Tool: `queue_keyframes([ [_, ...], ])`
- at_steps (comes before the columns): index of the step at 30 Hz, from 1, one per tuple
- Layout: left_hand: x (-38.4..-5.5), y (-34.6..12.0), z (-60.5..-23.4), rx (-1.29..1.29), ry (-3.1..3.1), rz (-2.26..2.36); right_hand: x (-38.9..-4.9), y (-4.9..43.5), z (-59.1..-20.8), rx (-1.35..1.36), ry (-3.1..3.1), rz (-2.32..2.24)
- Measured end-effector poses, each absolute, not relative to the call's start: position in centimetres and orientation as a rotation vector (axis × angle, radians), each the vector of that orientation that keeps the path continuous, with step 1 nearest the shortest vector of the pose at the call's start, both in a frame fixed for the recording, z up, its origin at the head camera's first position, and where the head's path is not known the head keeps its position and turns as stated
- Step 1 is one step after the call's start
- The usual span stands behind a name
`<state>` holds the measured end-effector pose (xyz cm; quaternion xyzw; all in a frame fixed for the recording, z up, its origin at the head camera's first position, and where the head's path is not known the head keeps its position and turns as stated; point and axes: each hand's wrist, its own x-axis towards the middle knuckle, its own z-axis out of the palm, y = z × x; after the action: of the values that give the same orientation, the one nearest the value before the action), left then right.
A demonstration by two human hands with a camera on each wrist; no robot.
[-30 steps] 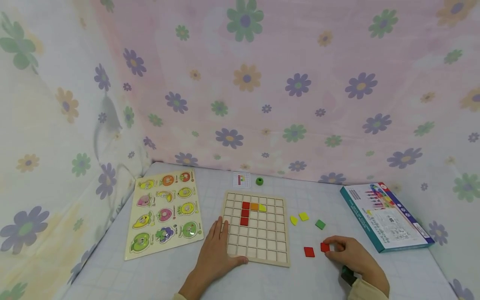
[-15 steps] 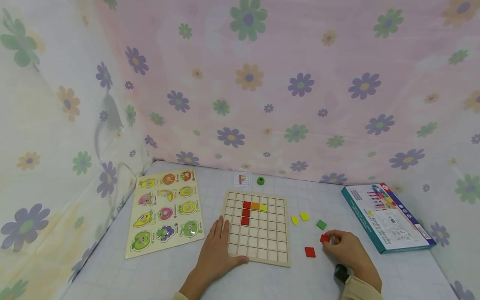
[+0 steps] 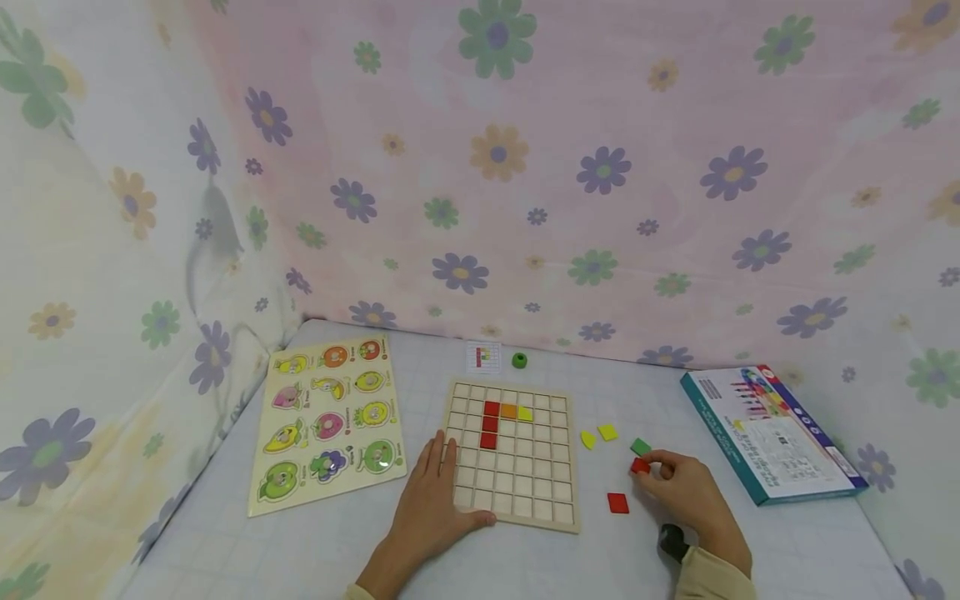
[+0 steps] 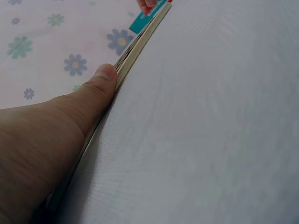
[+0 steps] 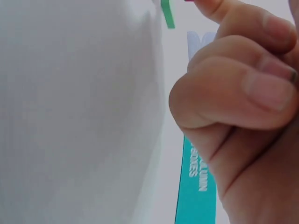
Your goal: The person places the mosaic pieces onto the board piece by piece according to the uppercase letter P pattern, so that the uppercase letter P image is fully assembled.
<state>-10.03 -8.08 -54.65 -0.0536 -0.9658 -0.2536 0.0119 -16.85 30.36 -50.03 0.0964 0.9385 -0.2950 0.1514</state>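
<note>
Near the middle of the table lies a wooden grid board (image 3: 521, 505). It carries a column of red tiles (image 3: 490, 424), an orange tile (image 3: 509, 411) and a yellow tile (image 3: 525, 413). My left hand (image 3: 426, 510) rests at the board's near left corner, fingers straight along its left side, thumb against the near edge. On the right, my right hand (image 3: 686, 493) pinches a red square tile (image 3: 640, 466) between thumb and fingers, close beside a green tile (image 3: 641, 447). Another red tile (image 3: 618, 502) lies nearer the board. In the right wrist view, the other fingers are curled.
Two yellow tiles, one rounded (image 3: 587, 439) and one roughly square (image 3: 607, 432), lie right of the board. Behind it are a pattern card (image 3: 483, 357) and a green bead (image 3: 519, 360). A fruit puzzle (image 3: 322, 492) lies left, a flat box (image 3: 776, 433) right.
My right hand has moved away from me and slightly left with the red tile, bringing it near the green tile. The left hand has stayed at the board's corner.
</note>
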Motion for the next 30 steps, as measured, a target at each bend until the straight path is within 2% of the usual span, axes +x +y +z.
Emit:
queue_keyframes([
  [30,-10.2,-8.1,-54.9,-0.172,-3.017,-0.775,-17.4,22.0,-48.9,-0.169,2.764,-1.061],
])
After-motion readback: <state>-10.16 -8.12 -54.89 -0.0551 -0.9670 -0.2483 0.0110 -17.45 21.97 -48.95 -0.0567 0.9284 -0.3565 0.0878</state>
